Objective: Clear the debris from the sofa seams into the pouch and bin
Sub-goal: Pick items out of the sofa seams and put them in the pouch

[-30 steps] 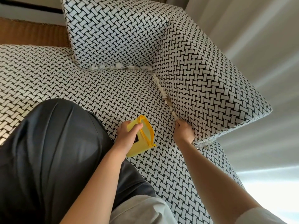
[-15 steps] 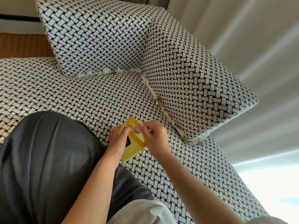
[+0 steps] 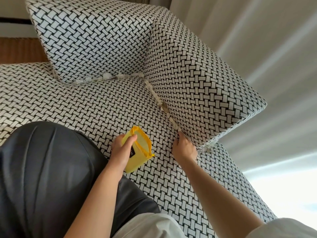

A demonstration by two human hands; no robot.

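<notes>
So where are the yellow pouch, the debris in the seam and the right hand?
yellow pouch (image 3: 138,161), head view, on its plain yellow side.
debris (image 3: 164,107), head view, on the brownish clump in the armrest seam.
right hand (image 3: 185,148), head view, on the back of the hand.

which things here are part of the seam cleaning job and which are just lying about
Job: yellow pouch, gripped by the left hand; right hand at the side seam; side-seam debris; back-seam debris; sofa.
Just around: curtain; wooden floor.
</notes>
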